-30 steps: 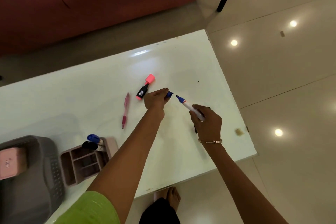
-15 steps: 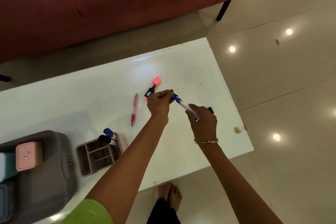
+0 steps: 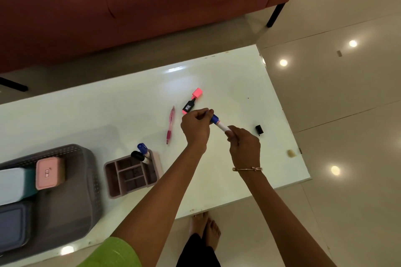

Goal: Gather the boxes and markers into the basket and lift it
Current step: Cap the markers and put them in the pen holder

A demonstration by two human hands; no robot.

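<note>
Above the white table [image 3: 108,112] both hands hold one blue-and-white marker [image 3: 219,123]. My left hand [image 3: 196,124] pinches its blue cap end and my right hand [image 3: 244,145] grips its white barrel. A pink highlighter [image 3: 192,102] and a pink pen [image 3: 170,124] lie on the table just left of my hands. The grey basket [image 3: 71,180] at lower left holds a pink box [image 3: 50,172], a light blue box [image 3: 12,184] and a dark blue box [image 3: 12,223]. Beside it a mauve organiser [image 3: 130,174] holds a blue-capped and a black-capped marker [image 3: 142,153].
A small black cap [image 3: 259,130] lies on the table right of my hands. A tan scrap [image 3: 290,153] sits near the table's right edge. A red sofa [image 3: 130,6] stands beyond the table. My bare feet [image 3: 205,225] show below the near table edge.
My left hand brought the blue cap to the marker's tip, and the cap now sits on the marker held between both hands. The view has shifted, showing more of the basket.
</note>
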